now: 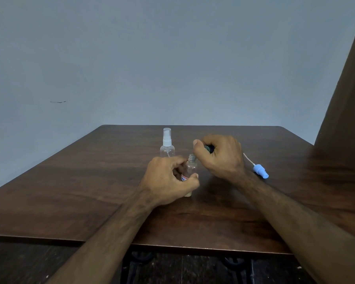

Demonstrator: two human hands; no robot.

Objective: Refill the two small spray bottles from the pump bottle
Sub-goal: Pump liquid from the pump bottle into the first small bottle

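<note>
A dark brown wooden table (90, 181) with rounded far corners stands against a plain pale blue-grey wall (172, 58); a small dark mark (57, 102) shows on it at left. A brown panel (348, 99) rises at the right edge; black metalwork (139, 261) shows under the table.

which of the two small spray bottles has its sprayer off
The labelled bottle gripped by the left hand: its threaded neck is bare. The clear bottle behind keeps its white sprayer and cap.

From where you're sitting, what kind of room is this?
Likely a plain room at home: a dark wooden table set against a bare blue-grey wall, with only small spray bottles, like the capped one.
</note>
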